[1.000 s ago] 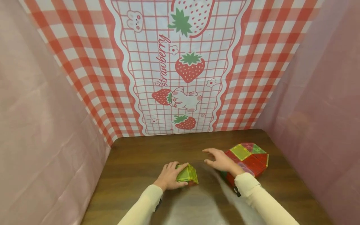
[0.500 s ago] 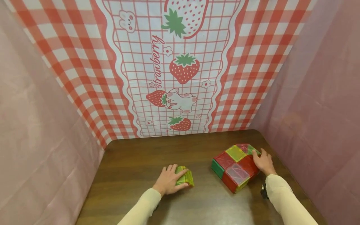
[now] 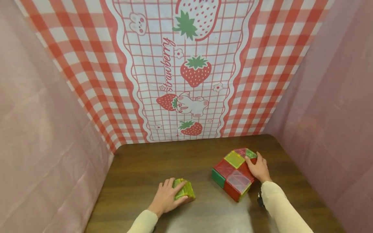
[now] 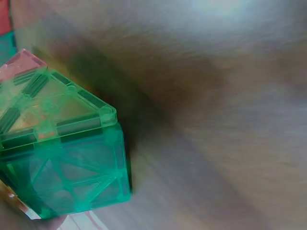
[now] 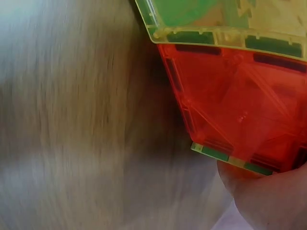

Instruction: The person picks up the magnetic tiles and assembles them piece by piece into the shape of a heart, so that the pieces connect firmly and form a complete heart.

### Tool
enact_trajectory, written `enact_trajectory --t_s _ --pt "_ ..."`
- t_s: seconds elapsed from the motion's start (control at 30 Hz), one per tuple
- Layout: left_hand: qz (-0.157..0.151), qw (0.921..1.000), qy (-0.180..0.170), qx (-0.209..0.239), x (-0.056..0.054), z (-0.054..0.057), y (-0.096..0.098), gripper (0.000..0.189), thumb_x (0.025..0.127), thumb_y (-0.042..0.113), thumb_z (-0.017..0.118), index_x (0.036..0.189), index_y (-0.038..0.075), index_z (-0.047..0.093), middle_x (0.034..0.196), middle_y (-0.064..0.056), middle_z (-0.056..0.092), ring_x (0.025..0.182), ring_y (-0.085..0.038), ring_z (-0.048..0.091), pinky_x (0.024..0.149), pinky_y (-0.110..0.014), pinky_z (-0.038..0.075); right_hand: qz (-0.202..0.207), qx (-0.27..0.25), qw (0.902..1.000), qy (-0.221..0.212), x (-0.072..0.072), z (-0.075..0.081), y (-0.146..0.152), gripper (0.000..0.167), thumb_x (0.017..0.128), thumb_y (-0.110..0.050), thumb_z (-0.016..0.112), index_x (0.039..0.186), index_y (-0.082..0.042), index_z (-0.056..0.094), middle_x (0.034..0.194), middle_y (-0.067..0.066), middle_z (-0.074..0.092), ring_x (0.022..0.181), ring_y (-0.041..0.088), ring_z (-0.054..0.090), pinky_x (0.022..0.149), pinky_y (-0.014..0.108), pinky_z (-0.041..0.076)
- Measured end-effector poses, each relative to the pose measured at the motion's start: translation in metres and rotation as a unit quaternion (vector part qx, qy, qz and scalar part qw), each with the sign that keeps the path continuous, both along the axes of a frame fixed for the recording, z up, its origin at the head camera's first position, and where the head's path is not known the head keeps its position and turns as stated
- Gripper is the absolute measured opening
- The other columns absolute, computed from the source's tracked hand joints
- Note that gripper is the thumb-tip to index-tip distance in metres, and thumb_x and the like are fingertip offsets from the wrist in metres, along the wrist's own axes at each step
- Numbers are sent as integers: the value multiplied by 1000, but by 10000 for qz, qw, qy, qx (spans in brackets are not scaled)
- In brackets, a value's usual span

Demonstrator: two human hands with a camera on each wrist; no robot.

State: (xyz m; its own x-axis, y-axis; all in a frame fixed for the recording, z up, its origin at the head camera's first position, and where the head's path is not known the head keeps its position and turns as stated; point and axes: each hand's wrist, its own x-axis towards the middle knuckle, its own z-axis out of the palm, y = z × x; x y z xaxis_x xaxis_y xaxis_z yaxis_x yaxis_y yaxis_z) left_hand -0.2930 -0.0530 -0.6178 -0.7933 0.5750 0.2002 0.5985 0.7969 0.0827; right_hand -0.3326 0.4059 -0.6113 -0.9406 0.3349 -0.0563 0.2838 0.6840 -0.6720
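A small yellow-green block of translucent magnetic tiles [image 3: 187, 189] rests on the table under my left hand [image 3: 164, 197], whose thumb and fingers lie around it. Up close in the left wrist view, this block shows green triangle tiles on top and a teal square side [image 4: 72, 172]. To its right lies a larger magnetic-tile structure [image 3: 225, 169] with red, yellow, pink and green tiles. My right hand [image 3: 258, 168] grips its right end, thumb on top and fingers along the outer side. A red side tile [image 5: 240, 96] fills much of the right wrist view.
The brown wooden table [image 3: 140, 161] has a gap of bare surface between the two tile pieces. A red-checked strawberry cloth [image 3: 180, 81] hangs behind it. Pink cloths [image 3: 314, 123] hang at both sides.
My right hand has passed from the left of the large structure to its right end, and the structure has shifted left. My left hand and the small block have moved slightly left and nearer.
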Motion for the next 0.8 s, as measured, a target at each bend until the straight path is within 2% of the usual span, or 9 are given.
enact_trajectory --t_s 0.13,0.23,0.3,0.4,0.5,0.57,0.67,0.73,0.8 --pt "469 9968 -387 520 10 2 -17 65 95 72 45 148 35 50 134 -15 53 119 -31 54 87 -51 50 196 20 9998 -19 -3 -4 -19 95 100 -64 41 160 3 8 154 44 17 139 62 28 114 69 28" --pt "824 9873 -712 1156 10 7 -24 63 97 68 48 148 32 51 132 -14 54 117 -32 56 89 -53 51 284 31 9996 12 -5 -5 -31 95 100 -64 41 160 1 9 154 42 19 139 61 29 114 69 28" --pt "1082 9743 -952 1729 5 13 -27 60 98 63 50 148 30 51 130 -13 54 114 -30 57 89 -54 52 334 8 9994 39 -8 -4 -38 94 100 -64 43 160 1 10 155 41 19 140 60 29 114 70 28" --pt "1460 9431 -1364 2658 -8 24 -23 56 100 56 53 148 27 51 127 -15 55 112 -32 58 90 -57 52 376 -27 9993 53 -9 -4 -43 93 100 -63 44 161 -1 11 156 39 19 141 59 28 115 70 27" --pt "1731 9019 -1826 3511 -27 36 -15 55 103 52 49 149 23 49 132 -20 56 118 -38 58 97 -60 49 403 -56 9992 10 -10 -4 -48 92 100 -63 44 161 -2 11 157 37 19 141 58 28 115 69 28" --pt "1759 8654 -2225 4131 -43 43 -8 58 105 53 44 151 17 47 139 -23 54 123 -38 56 101 -59 47 414 -54 9991 30 -10 -4 -52 92 100 -62 44 161 -2 11 157 37 19 141 58 29 115 69 28" --pt "1770 7860 -3201 4985 -67 50 5 70 104 62 35 154 13 40 134 -22 55 108 -32 61 90 -51 53 402 -59 9991 96 -11 -3 -58 90 101 -60 46 161 -2 12 157 37 20 140 58 31 114 69 29" --pt "1804 7365 -3767 5321 -80 50 14 76 103 66 32 155 11 35 119 -19 56 90 -25 61 75 -45 55 426 -51 9990 115 -10 -3 -63 89 101 -58 46 161 -2 13 157 37 21 140 58 32 114 69 29" --pt "1886 7018 -4233 5410 -91 48 23 77 102 68 30 157 15 30 105 -13 53 77 -20 58 65 -40 54 467 -75 9989 78 -9 -3 -68 89 101 -58 46 161 -2 12 157 36 21 140 58 33 114 69 30"
